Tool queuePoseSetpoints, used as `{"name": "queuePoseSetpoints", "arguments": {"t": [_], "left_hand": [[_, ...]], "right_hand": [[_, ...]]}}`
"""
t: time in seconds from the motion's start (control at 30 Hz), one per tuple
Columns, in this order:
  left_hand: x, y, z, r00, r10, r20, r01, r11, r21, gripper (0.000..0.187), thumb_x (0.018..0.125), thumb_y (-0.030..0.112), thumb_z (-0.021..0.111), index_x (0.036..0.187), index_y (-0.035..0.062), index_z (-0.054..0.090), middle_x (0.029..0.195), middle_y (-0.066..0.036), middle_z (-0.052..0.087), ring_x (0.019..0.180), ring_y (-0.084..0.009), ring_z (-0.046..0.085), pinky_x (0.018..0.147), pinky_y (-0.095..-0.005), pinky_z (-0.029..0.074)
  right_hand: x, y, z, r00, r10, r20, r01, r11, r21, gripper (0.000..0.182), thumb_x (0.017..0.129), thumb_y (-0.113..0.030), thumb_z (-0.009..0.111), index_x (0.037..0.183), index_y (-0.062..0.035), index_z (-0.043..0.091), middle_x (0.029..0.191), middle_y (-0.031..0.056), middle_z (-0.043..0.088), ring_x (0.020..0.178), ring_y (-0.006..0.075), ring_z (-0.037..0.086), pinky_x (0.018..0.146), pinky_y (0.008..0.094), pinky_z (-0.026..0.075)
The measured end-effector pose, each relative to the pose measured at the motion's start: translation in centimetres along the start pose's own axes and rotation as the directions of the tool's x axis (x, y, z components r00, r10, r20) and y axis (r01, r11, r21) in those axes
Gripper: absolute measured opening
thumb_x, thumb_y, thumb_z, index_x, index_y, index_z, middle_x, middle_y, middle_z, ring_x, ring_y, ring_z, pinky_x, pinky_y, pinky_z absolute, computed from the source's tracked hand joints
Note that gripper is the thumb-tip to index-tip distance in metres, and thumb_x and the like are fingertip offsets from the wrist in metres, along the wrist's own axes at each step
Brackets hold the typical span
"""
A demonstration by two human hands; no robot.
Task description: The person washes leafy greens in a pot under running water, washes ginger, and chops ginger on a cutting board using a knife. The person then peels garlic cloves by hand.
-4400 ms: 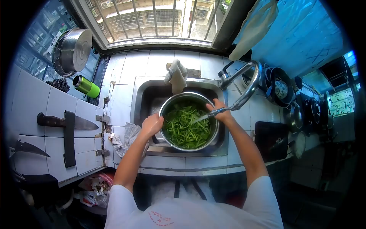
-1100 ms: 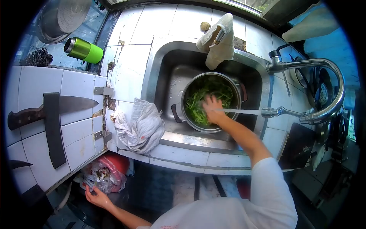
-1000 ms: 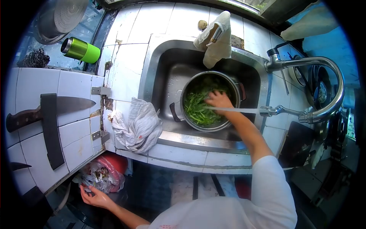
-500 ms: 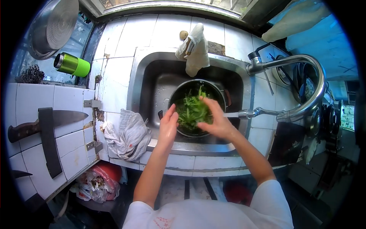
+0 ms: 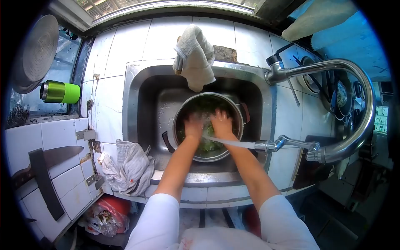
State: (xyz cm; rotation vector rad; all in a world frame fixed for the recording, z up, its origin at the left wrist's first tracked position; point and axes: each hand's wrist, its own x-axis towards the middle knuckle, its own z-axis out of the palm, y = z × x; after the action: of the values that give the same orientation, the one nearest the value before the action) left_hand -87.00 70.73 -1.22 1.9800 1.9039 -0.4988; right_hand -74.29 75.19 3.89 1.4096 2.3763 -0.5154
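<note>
Both hands are down inside a metal pot [image 5: 216,158] that stands in the sink. Leafy greens [image 5: 208,146] lie in the water around them, partly under the surface. My right hand [image 5: 221,123] presses on the greens with its fingers spread apart. Beside it, my left hand [image 5: 193,126] is smeared by motion, and its fingers are hard to make out. A stream of water [image 5: 233,143] runs from the faucet [image 5: 271,146] into the pot, passing in front of my right wrist.
The steel sink [image 5: 133,108] surrounds the pot. A pale cloth [image 5: 196,54] hangs over its back rim, and a crumpled cloth [image 5: 131,168] lies at its front left corner. Further left are a green bottle [image 5: 60,92] and a knife [image 5: 62,156] on a wall rack. Cookware [image 5: 339,93] stands at right.
Both hands have gone from holding up greens above the pot to reaching down into it. The greens have dropped into the water. The camera view has shifted slightly.
</note>
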Motion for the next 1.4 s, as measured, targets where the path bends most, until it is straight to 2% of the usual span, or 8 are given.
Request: {"name": "queuePoseSetpoints", "arguments": {"t": [0.23, 0.5, 0.73, 0.8, 0.9, 1.03, 1.13, 1.4], "left_hand": [[-3.7, -1.3, -10.7, 0.972, -0.111, -0.209, -0.075, 0.693, -0.717, 0.034, 0.061, 0.011, 0.065, 0.094, 0.005, 0.058, 0.095, -0.017, 0.053, 0.091, -0.0363, 0.052, 0.077, -0.0401, 0.043], [-9.4, -4.0, -16.0, 0.915, 0.16, -0.37, -0.401, 0.268, -0.876, 0.034, 0.057, 0.003, 0.063, 0.09, 0.0039, 0.055, 0.096, -0.016, 0.051, 0.094, -0.0321, 0.049, 0.083, -0.0357, 0.041], [-5.2, -3.1, -8.2, 0.933, -0.154, 0.326, 0.347, 0.142, -0.927, 0.074, 0.066, 0.023, 0.064, 0.131, 0.0049, 0.032, 0.125, -0.025, 0.043, 0.118, -0.0323, 0.042, 0.097, -0.034, 0.034], [-2.9, -1.6, -6.1, 0.849, -0.279, 0.448, 0.501, 0.157, -0.851, 0.08, 0.073, 0.036, 0.063, 0.135, 0.0052, 0.024, 0.127, -0.024, 0.042, 0.117, -0.0318, 0.042, 0.097, -0.0363, 0.034], [-0.1, -0.5, -2.7, 0.81, -0.429, 0.399, 0.515, 0.198, -0.834, 0.074, 0.077, 0.037, 0.062, 0.133, 0.0037, 0.026, 0.124, -0.02, 0.045, 0.11, -0.0324, 0.048, 0.091, -0.0393, 0.04], [-1.6, -3.9, -2.2, 0.898, 0.191, 0.397, 0.379, -0.795, -0.474, 0.042, 0.081, 0.028, 0.06, 0.112, 0.0, 0.052, 0.102, -0.014, 0.059, 0.087, -0.0227, 0.06, 0.077, -0.0334, 0.05], [-4.4, -4.6, -6.9, 0.899, 0.304, 0.315, 0.421, -0.799, -0.43, 0.039, 0.081, 0.028, 0.061, 0.107, 0.0006, 0.054, 0.098, -0.013, 0.06, 0.088, -0.0229, 0.059, 0.078, -0.0343, 0.05], [-4.4, -2.4, -10.3, 0.939, -0.283, 0.196, 0.294, 0.366, -0.883, 0.062, 0.078, 0.022, 0.059, 0.129, -0.0007, 0.032, 0.118, -0.024, 0.048, 0.111, -0.0331, 0.047, 0.092, -0.0382, 0.039]], "right_hand": [[-1.1, 0.3, -3.7, 0.984, 0.12, 0.129, -0.15, 0.192, 0.97, 0.036, 0.062, -0.009, 0.062, 0.097, -0.0017, 0.057, 0.118, 0.0204, 0.046, 0.096, 0.0348, 0.053, 0.078, 0.0394, 0.045], [-12.3, -1.9, -14.6, 0.915, -0.043, -0.4, 0.344, 0.6, 0.722, 0.034, 0.068, -0.009, 0.065, 0.1, -0.0035, 0.056, 0.112, 0.0156, 0.045, 0.104, 0.0264, 0.047, 0.085, 0.0339, 0.039], [-6.5, 0.2, -7.1, 0.944, 0.298, 0.138, -0.266, 0.447, 0.854, 0.071, 0.073, -0.019, 0.064, 0.134, -0.0098, 0.028, 0.128, 0.0181, 0.037, 0.115, 0.0319, 0.042, 0.094, 0.0364, 0.036], [-4.3, -0.3, -6.6, 0.732, 0.327, 0.597, -0.571, -0.183, 0.8, 0.071, 0.074, -0.02, 0.064, 0.134, -0.0098, 0.027, 0.13, 0.0176, 0.037, 0.11, 0.0312, 0.047, 0.089, 0.0377, 0.041], [3.0, -0.4, 8.9, 0.85, 0.437, 0.293, -0.235, -0.182, 0.955, 0.066, 0.068, -0.027, 0.07, 0.123, -0.0045, 0.041, 0.114, 0.0155, 0.052, 0.101, 0.0253, 0.053, 0.081, 0.0346, 0.044], [-2.3, -4.2, -3.0, 0.967, 0.175, 0.184, -0.132, -0.274, 0.953, 0.066, 0.064, -0.03, 0.072, 0.117, -0.0015, 0.045, 0.11, 0.0194, 0.054, 0.106, 0.0279, 0.051, 0.088, 0.0358, 0.041], [-6.8, -5.3, -9.8, 0.94, 0.338, -0.039, -0.119, 0.432, 0.894, 0.06, 0.067, -0.02, 0.071, 0.115, 0.002, 0.044, 0.105, 0.0185, 0.054, 0.099, 0.0258, 0.053, 0.085, 0.0339, 0.042], [-10.4, -3.1, -10.8, 0.989, 0.139, -0.05, -0.037, 0.557, 0.83, 0.062, 0.073, -0.025, 0.064, 0.124, -0.0028, 0.037, 0.117, 0.0248, 0.041, 0.11, 0.0363, 0.044, 0.095, 0.0391, 0.034]]}}
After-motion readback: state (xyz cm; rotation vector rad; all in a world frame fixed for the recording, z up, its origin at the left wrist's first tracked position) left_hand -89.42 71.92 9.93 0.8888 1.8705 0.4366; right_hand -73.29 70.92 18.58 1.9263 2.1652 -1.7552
